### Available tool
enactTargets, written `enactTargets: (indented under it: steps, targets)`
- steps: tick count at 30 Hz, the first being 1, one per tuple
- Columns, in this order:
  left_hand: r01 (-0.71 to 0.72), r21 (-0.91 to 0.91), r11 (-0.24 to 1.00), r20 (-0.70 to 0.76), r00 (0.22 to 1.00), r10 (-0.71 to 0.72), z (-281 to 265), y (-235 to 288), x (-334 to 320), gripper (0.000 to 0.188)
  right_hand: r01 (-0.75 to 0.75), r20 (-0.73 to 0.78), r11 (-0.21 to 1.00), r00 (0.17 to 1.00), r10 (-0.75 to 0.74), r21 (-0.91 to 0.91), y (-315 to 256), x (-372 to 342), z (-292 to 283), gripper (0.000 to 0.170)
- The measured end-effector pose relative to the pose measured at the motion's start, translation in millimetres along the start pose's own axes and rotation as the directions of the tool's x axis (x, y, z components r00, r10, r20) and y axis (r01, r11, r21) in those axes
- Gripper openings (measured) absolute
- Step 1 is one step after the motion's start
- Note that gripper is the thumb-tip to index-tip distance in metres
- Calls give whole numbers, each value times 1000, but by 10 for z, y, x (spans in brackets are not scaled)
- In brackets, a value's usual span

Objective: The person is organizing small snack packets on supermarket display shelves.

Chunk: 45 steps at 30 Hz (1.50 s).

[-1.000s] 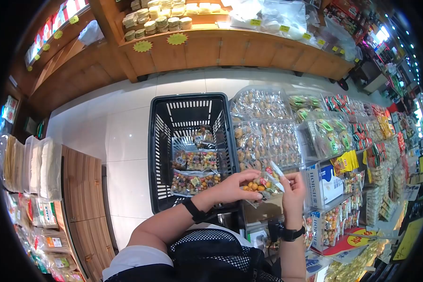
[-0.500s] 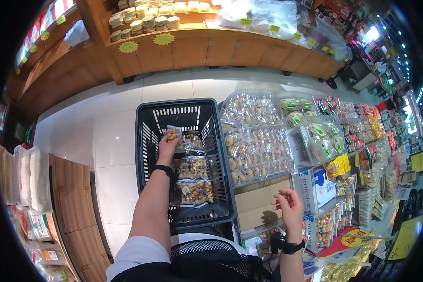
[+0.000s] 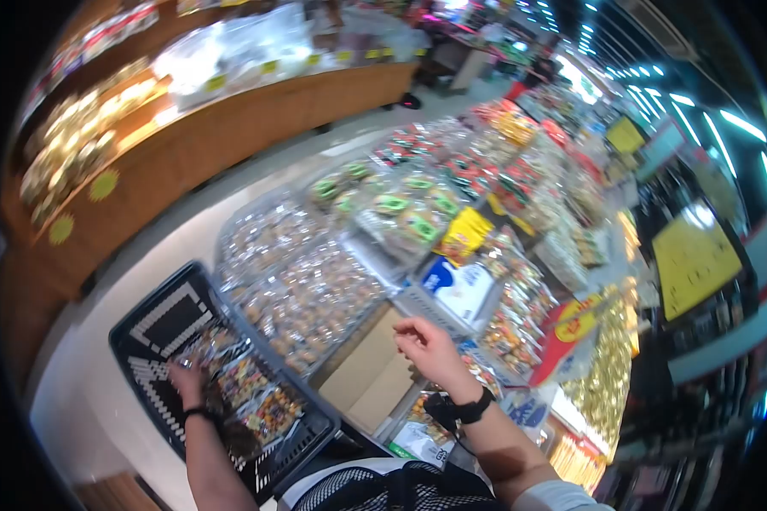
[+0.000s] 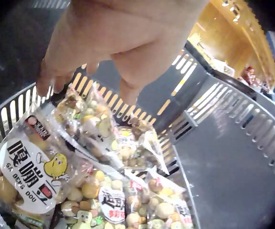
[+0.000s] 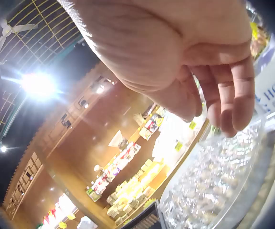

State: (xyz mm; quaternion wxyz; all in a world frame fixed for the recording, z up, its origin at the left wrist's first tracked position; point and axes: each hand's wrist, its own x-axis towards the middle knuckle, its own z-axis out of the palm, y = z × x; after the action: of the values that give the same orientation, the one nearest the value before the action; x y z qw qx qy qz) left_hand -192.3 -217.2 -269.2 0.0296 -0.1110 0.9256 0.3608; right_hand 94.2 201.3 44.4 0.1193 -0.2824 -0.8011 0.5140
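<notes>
Fingers loose and empty, our left hand (image 4: 116, 40) hung above the Ga Beng Dou packet (image 4: 30, 174), wrist view's lower left. Our empty, relaxed right hand (image 3: 435, 353) was farther.

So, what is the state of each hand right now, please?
Left hand: open, over the snack bags.
Right hand: open, holding nothing.

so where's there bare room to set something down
The brown cardboard between the wrapped snacks and the white box looks bare, as does the floor between the basket and the wooden counter. Crowded: the wrapped snacks and the packets in the basket.
</notes>
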Motion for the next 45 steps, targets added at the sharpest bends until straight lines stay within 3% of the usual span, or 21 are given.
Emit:
enactTargets:
  steps: [3,4,7,9,12,19,20,23,24,26,28,30,32,34,35,36,38,40,41,42,45]
  targets:
    - [-121,8,993,-128,984,121,-163,258,-220,61,110,-182,980,973,-140,-164,-70,152,-468,20]
    - [-89,-45,995,-23,996,88,-412,669,-481,60,101,-270,974,950,-154,-201,1,266,-674,20]
    - [-435,-199,878,-127,900,417,-390,600,-790,53,100,-505,929,815,-282,-357,548,689,-1446,22]
    - [-225,-406,886,62,960,272,-610,1065,-1238,43,-91,-628,908,750,-207,-409,510,840,-1839,27]
    - [-258,-533,806,98,927,362,-797,1561,-1767,38,-273,-679,737,658,-327,-619,1008,1136,-2224,33]
    - [-279,-602,748,242,829,504,-934,2426,-2428,18,-364,-642,823,767,-1,-436,1132,1265,-2225,19]
    - [-282,-593,754,246,828,503,-925,2552,-2484,18,-267,-666,829,729,-160,-491,1213,1265,-2194,11]
    - [-325,-624,711,357,691,629,-866,3051,-2633,20,-64,-677,960,722,-144,-271,727,1016,-2136,10]
    - [-273,-645,714,430,642,635,-841,3233,-2704,27,93,-601,972,772,-208,-218,762,1010,-2158,8]
    - [-313,-703,639,428,531,731,-702,3616,-2869,41,45,-381,993,925,1,111,136,689,-1980,8]
    - [-255,-745,616,443,501,744,-500,3861,-3040,47,136,-172,958,981,-94,251,138,667,-1739,10]
    - [-197,-792,578,443,466,766,-325,3972,-3104,53,108,109,941,983,-150,320,-4,602,-1448,9]
    - [155,-715,682,684,362,634,-211,3998,-3126,54,54,300,958,943,-142,281,-113,544,-1183,10]
    - [296,-644,705,763,318,564,-300,3955,-3147,53,35,391,966,910,-136,255,-129,563,-1129,12]
    - [424,-559,712,829,257,497,-341,3904,-3135,52,198,291,969,928,-233,145,-57,660,-1169,12]
    - [379,-572,727,819,317,479,-332,3775,-3090,51,345,201,939,918,-341,18,28,778,-1229,13]
    - [402,-568,718,819,357,449,-491,3533,-2959,50,170,-180,985,970,-161,37,279,1089,-1559,19]
    - [451,-563,693,817,430,384,-688,3278,-2815,50,41,-610,861,688,-392,-507,1073,1570,-2067,28]
    - [482,-563,671,812,471,344,-790,3146,-2752,49,-165,-622,915,775,-112,-369,1049,1587,-2302,29]
    - [476,-573,667,799,505,327,-898,3033,-2696,47,-250,-660,806,719,-217,-537,1421,1724,-2450,32]
    - [508,-584,633,779,571,260,-1170,2810,-2601,45,-407,-669,732,738,-88,-546,1828,1943,-2638,39]
